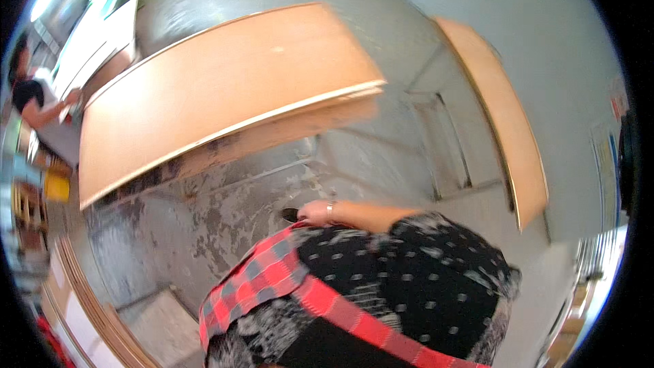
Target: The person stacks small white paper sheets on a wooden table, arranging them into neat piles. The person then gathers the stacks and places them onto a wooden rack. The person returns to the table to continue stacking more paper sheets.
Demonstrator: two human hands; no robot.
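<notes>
My right hand [315, 212] hangs low in front of my body, with a light band round its wrist. It is against or just beside the edge of my red and grey checked apron [262, 269]. Its fingers are turned away and blurred, so whether they hold anything does not show. A small dark shape [291, 215] lies just beyond the hand, its kind unclear. My left hand is out of view. Ahead of me stands a long table with a tan wood board top [231, 82].
A narrow tan board [497, 116] runs along the wall at the right, above a metal frame [443, 143]. Several panels [92, 300] stand on edge at lower left. Another person [41, 105] works at a white-topped table [102, 41] far left, near a yellow bin [57, 187].
</notes>
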